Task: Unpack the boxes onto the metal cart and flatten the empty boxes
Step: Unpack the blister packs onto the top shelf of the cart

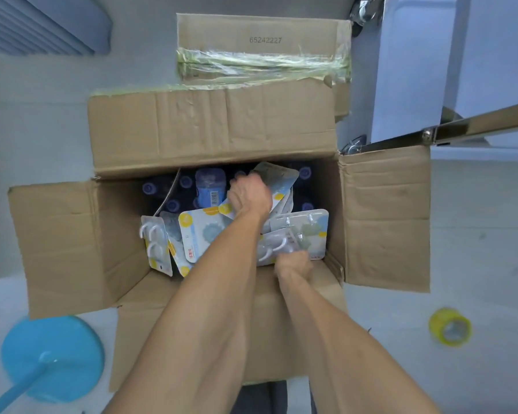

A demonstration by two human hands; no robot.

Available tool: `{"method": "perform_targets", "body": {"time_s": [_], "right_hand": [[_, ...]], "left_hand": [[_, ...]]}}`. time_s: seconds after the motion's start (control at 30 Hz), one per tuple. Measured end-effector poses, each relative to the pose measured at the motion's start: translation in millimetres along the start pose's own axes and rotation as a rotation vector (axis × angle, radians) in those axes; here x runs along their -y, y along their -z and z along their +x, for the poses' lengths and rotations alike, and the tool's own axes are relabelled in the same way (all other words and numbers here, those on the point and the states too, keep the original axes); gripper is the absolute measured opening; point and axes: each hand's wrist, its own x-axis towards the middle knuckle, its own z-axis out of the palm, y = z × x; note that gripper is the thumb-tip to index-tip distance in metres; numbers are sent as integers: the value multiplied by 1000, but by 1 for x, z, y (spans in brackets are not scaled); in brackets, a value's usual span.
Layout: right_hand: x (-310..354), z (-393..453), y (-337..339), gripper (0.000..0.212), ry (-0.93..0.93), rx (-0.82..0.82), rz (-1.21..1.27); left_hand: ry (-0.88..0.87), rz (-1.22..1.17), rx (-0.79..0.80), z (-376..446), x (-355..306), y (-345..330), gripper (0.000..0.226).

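An open cardboard box (72, 240) stands on the floor below me with all its flaps spread out. Inside lie several carded packs of white hooks (198, 234) on top of dark blue packages (210, 186). My left hand (248, 195) reaches deep into the box and grips a pack (281, 177) at the far side. My right hand (293, 264) grips the near edge of the hook packs (299, 231) at the box's right front. A second, taped box (263, 40) lies behind the open one.
A metal cart rail (476, 124) crosses the upper right, beside a white panel. A yellow tape roll (450, 327) lies on the floor at the right. A blue round base with a handle (51, 357) sits at the lower left.
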Motion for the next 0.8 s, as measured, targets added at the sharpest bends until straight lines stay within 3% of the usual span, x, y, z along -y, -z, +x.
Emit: {"method": "perform_targets", "body": {"time_s": [0.33,0.47,0.63,0.8], "right_hand": [[1,-42,24,21,124,-139,47],[15,-92,56,11,328,-241,-68],[27,-167,117,15,431,-280,-156],[45,-275,193,23,552,-332,-94]], "left_hand": [[73,12,27,-41,21,36,23],[182,-65,16,-77,30,71,27],[251,-149,-30,-132,18,141,30],[219,-266,-110,-216,-12,260,30]]}}
